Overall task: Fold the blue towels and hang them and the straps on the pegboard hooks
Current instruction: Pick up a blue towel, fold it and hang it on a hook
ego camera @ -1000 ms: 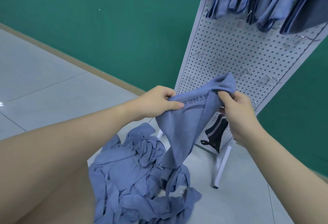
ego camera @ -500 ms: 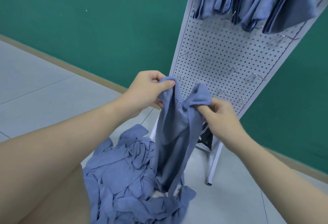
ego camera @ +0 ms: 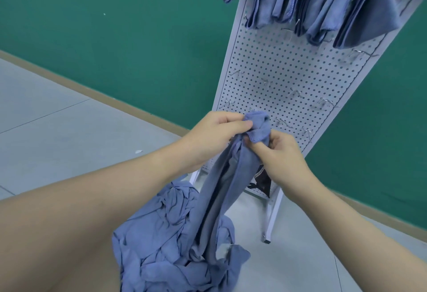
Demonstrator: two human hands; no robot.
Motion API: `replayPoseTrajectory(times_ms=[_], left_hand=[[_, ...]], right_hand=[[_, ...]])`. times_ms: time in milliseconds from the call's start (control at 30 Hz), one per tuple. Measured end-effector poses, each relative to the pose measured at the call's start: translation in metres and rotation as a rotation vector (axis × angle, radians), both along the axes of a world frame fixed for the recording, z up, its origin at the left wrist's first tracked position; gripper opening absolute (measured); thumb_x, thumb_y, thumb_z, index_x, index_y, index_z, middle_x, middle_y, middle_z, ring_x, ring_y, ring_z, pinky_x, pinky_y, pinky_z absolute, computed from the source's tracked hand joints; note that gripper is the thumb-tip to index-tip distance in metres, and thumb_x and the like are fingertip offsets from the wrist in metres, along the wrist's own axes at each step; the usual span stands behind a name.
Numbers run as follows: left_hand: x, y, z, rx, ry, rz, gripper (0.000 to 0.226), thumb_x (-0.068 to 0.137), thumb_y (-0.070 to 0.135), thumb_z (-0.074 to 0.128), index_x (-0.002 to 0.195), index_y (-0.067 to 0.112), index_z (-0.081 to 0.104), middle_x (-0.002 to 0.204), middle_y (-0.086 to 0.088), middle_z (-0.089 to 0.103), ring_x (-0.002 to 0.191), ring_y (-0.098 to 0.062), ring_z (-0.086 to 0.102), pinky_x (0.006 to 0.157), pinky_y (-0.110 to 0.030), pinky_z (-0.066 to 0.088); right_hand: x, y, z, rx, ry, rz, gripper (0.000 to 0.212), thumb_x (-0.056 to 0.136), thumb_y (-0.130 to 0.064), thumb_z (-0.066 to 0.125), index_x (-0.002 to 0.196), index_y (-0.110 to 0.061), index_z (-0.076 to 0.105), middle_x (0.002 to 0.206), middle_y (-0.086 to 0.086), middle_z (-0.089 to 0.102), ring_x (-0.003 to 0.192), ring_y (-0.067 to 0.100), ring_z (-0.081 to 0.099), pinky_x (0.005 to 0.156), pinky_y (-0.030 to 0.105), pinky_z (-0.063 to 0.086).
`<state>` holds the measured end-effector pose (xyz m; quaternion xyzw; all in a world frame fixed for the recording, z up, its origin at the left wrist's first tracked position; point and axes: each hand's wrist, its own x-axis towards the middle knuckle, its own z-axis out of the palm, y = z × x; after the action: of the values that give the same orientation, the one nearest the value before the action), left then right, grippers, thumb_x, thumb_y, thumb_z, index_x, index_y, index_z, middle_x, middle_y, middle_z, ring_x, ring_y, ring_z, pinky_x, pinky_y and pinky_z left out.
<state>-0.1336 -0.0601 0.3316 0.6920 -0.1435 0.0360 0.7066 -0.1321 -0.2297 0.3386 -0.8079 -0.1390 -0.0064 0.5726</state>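
The left hand [ego camera: 217, 130] grips the bunched top of a blue towel [ego camera: 221, 183], thumb and fingers curled round the cloth. Touching it, the right hand [ego camera: 280, 155] pinches the same top edge from the other side, so both hands sit together, clamped on the towel. The towel hangs down from the hands in a narrow fold, its lower end reaching the pile [ego camera: 175, 241] of loose blue towels on the floor [ego camera: 69, 134] below. Behind the hands stands the pegboard [ego camera: 284, 70], bare hooks [ego camera: 324, 103] just above them. Folded towels [ego camera: 323, 2] hang high above the right hand. A dark strap [ego camera: 262, 179] shows below the right wrist.
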Motion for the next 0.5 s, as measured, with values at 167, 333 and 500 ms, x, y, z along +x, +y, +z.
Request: replayPoseTrajectory(times_ms=[167,333,500], left_hand=[[0.000,0.002,-0.004,0.078,0.054,-0.131,0.051,0.085,0.033,0.075,0.134,0.024,0.060,0.127,0.010,0.071,0.118,-0.003,0.065,0.107,-0.027,0.048],[0.002,-0.005,-0.025,0.328,0.135,-0.194,0.017,0.096,0.033,0.072,0.111,0.025,0.074,0.111,0.006,0.078,0.108,-0.012,0.072,0.104,-0.039,0.054],[0.007,-0.009,-0.027,0.248,0.140,-0.006,0.017,0.098,0.034,0.068,0.106,0.022,0.078,0.102,0.004,0.080,0.101,-0.016,0.074,0.099,-0.040,0.056]], right_hand=[[0.005,-0.009,0.023,0.188,0.010,-0.009,0.025,0.100,-0.020,0.066,0.107,0.004,0.070,0.105,0.019,0.077,0.102,0.035,0.074,0.092,0.047,0.058],[0.007,-0.007,0.034,0.318,0.050,-0.012,0.025,0.102,-0.018,0.063,0.115,0.003,0.066,0.114,0.023,0.074,0.106,0.032,0.074,0.094,0.043,0.060],[0.016,-0.011,0.019,0.084,0.275,0.011,0.033,0.103,-0.037,0.059,0.114,-0.007,0.071,0.101,0.006,0.078,0.085,0.020,0.072,0.088,0.037,0.059]])
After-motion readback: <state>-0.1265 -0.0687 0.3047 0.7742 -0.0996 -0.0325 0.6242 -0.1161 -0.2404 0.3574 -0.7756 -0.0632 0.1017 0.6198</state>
